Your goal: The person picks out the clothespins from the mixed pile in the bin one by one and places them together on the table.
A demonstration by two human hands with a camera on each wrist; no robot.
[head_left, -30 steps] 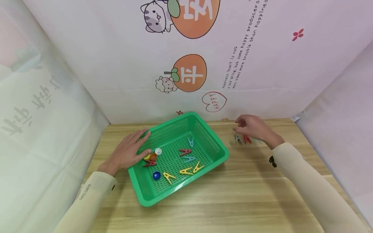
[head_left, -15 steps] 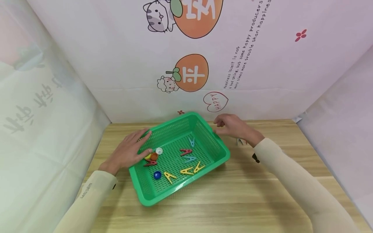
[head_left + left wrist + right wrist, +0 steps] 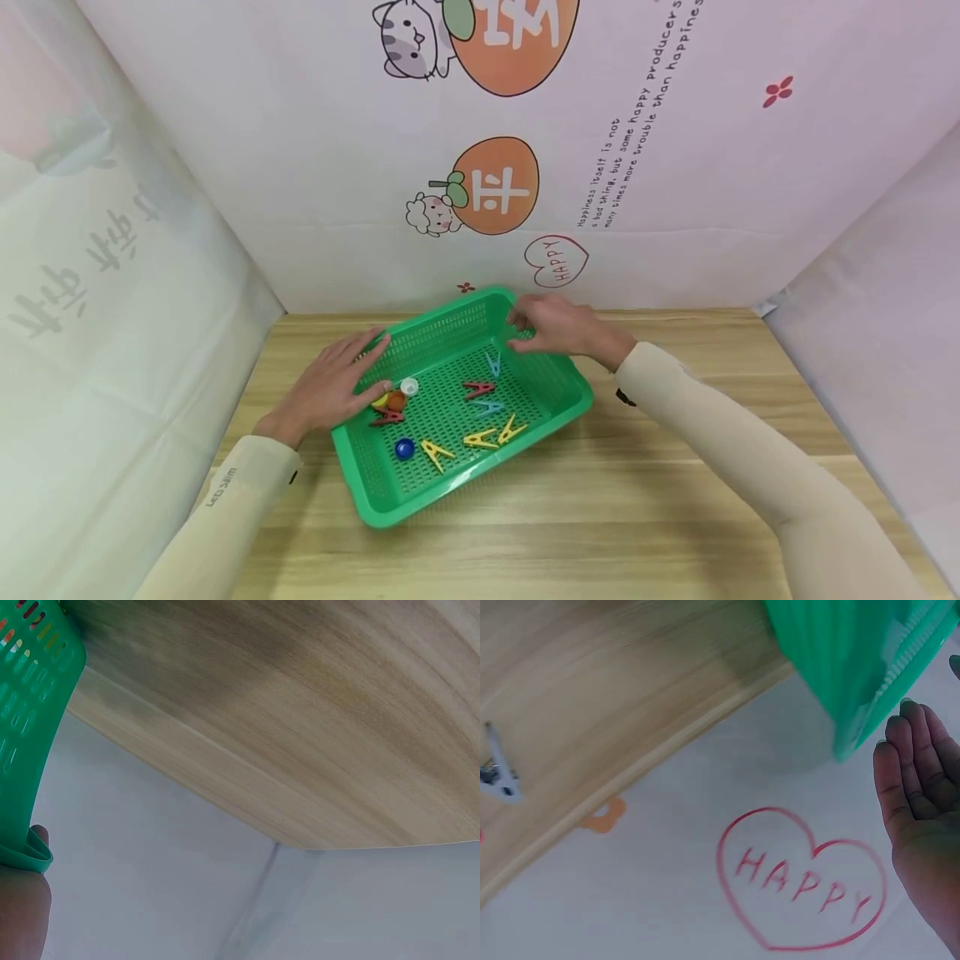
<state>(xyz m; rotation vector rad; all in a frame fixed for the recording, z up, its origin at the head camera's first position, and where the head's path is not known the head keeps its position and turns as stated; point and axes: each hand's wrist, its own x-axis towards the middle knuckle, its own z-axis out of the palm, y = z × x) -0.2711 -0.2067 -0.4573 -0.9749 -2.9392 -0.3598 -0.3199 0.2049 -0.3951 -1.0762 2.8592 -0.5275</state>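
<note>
A green perforated plastic basket (image 3: 465,492) stands tilted across the table. My left hand (image 3: 330,387) grips its left rim, with the thumb on the inside and the other fingers outside. In the left wrist view, part of that hand (image 3: 21,911) appears at the rim. My right hand (image 3: 558,325) hovers over the basket's right back corner. In the right wrist view, its fingers (image 3: 922,765) are fairly straight, and I see nothing held in it. Inside the basket lie several clothespins, including a light blue one (image 3: 492,364), a red one (image 3: 478,389) and a yellow one (image 3: 437,455).
A blue bottle cap (image 3: 405,448), a white cap (image 3: 408,387) and an orange cap (image 3: 397,401) are also in the basket. A pale clothespin (image 3: 502,776) lies on the wooden table (image 3: 487,558) to its right. A printed white cloth wall (image 3: 637,267) rises behind.
My right hand has travelled left from beside the clothespins on the table to above the basket's right back corner. My left hand stays on the rim.
</note>
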